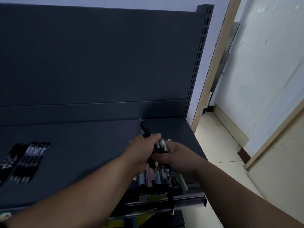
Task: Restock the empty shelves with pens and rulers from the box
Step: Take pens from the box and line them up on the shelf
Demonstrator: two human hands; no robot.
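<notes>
A: Largest item first?

B: Dark grey back panel (98,55), filling the upper left and centre of the frame. Slotted upright (199,51) at its right edge. Below it, the shelf (82,153) of the same grey, running across the lower half. Pale tiled floor (217,142) at right.

A: Stock on the shelf?

B: Row of black pens (29,162) lying side by side, lower left, well apart from the hands.

A: Hands?

B: Both meet at lower centre, over the shelf's right end. Left hand (141,152): fingers curled round a black pen (145,128), its tip pointing up toward the back panel. Right hand (177,157): fingers wrapped round a bundle of pens (153,176), mixed colours (pink, pale green, grey, black), the ends fanning down toward the shelf's front edge. The hands touch.

A: Anything smaller?

B: One long black pen (171,201) hangs from the bundle, crossing the front rail (189,197). Coloured labels under the rail are too blurred to read.
</notes>
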